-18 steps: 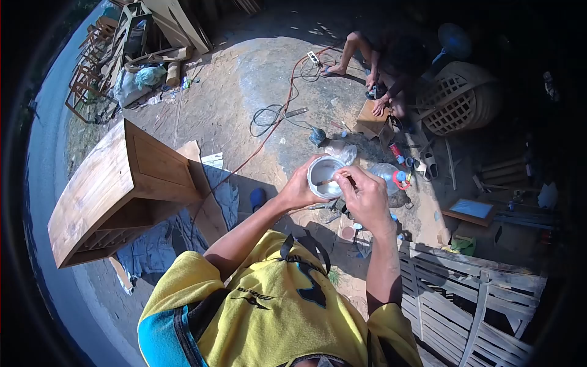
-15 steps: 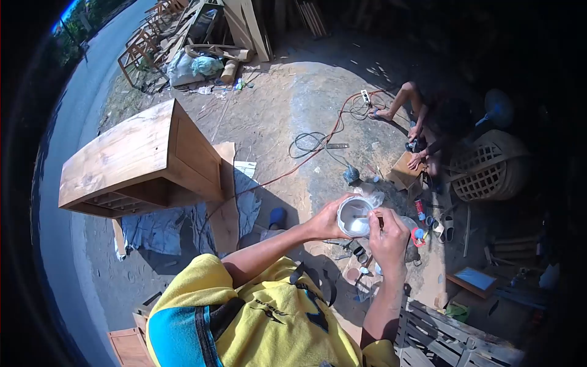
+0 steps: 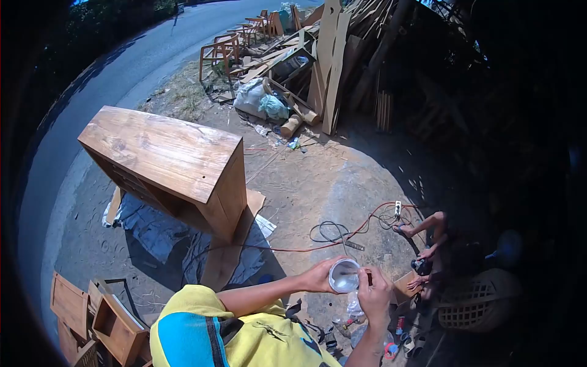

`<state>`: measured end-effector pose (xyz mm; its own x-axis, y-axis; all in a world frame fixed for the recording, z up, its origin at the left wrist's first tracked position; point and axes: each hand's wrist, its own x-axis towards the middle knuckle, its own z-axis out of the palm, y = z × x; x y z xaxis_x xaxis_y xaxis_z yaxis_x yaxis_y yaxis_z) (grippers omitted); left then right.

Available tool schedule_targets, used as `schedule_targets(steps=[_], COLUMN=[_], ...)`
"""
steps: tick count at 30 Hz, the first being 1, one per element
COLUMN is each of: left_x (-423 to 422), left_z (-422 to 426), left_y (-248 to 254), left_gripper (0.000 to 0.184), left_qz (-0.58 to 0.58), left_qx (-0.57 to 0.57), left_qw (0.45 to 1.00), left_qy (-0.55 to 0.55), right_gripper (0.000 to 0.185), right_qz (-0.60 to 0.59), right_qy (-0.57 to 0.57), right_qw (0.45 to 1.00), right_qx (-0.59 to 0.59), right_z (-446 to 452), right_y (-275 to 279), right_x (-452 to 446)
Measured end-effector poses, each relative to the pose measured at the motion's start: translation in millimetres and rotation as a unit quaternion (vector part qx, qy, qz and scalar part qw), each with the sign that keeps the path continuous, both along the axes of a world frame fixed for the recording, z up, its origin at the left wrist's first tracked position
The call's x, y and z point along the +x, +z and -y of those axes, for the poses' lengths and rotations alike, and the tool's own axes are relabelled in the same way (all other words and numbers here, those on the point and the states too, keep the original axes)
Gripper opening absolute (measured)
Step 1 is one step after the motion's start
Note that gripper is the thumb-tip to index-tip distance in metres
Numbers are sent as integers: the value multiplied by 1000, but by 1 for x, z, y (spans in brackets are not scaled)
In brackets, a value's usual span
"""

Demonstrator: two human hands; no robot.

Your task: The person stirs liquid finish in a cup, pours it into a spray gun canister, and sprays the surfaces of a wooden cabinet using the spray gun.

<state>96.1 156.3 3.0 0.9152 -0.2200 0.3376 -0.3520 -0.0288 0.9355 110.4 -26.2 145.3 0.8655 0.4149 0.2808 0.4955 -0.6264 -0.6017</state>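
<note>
A small white-rimmed container (image 3: 343,278) with pale contents is held from its left side by my left hand (image 3: 318,276), its mouth facing up. Above its right edge, my right hand (image 3: 374,292) is closed on a thin stick-like tool (image 3: 353,273), whose end dips inside the container. The tool's tip is too small to make out. To the left of my hands stands a wooden cabinet (image 3: 165,150), with cloth and a board under it.
Another person (image 3: 431,257) crouches at the right, working with a tool on a wooden box. Cables (image 3: 293,249) cross the ground. Drawers (image 3: 116,330) lie lower left; scrap wood (image 3: 333,67) is piled at the back. A woven basket (image 3: 474,306) stands lower right.
The view has swung left and up, bringing in the road, the woodpile and the drawers. Both hands still hold the container and tool, the tool's angle slightly different.
</note>
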Motion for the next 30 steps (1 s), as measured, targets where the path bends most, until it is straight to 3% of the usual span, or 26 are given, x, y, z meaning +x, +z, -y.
schedule_targets(steps=[1, 3, 5, 6, 11, 13, 14, 16, 19, 21, 25, 27, 30], left_x=[6, 23, 33, 36, 42, 39, 38, 32, 27, 18, -5, -18, -33], left_z=[-11, -30, -42, -49, -73, -82, -85, -89, -94, -93, -89, -83, -72], left_y=[3, 9, 14, 17, 21, 23, 24, 23, 20, 25, 31, 34, 42], left_gripper=[95, 92, 94, 95, 96, 95, 94, 90, 87, 81, 83, 86, 86], left_qz=[2, 14, 32, 15, -28, -6, 6, 26, 43, 63, 35, 21, 36], left_qx=[2, 17, 11, 5, -22, -27, -28, -1, 6, -14, -2, 6, 36], left_qw=[1000, 1000, 999, 999, 996, 991, 989, 983, 965, 944, 901, 887, 834], left_qy=[-11, 20, 40, 40, 85, 133, 142, 182, 261, 324, 433, 461, 550], right_gripper=[14, 12, 13, 12, 10, 9, 8, 8, 9, 11, 16, 16, 16], right_qz=[13, -30, -4, -2, -67, -1, 47, -2, -51, 8, -39, -21, 8], right_qy=[5, 22, 53, 22, 113, 114, 127, 191, 314, 297, 414, 485, 545], right_qw=[998, 999, 997, 998, 991, 991, 990, 982, 948, 954, 909, 869, 837], right_qx=[-61, -38, 60, 53, -13, 70, 29, 7, 24, 47, 34, 98, 45], right_z=[-6, -24, -44, -54, -73, -93, -96, -101, -121, -137, -162, -178, -192], right_y=[0, 3, 6, 11, 8, 11, 8, 10, 12, 3, 11, -4, 8], right_x=[8, 24, 37, 42, 66, 71, 79, 92, 107, 122, 115, 131, 134])
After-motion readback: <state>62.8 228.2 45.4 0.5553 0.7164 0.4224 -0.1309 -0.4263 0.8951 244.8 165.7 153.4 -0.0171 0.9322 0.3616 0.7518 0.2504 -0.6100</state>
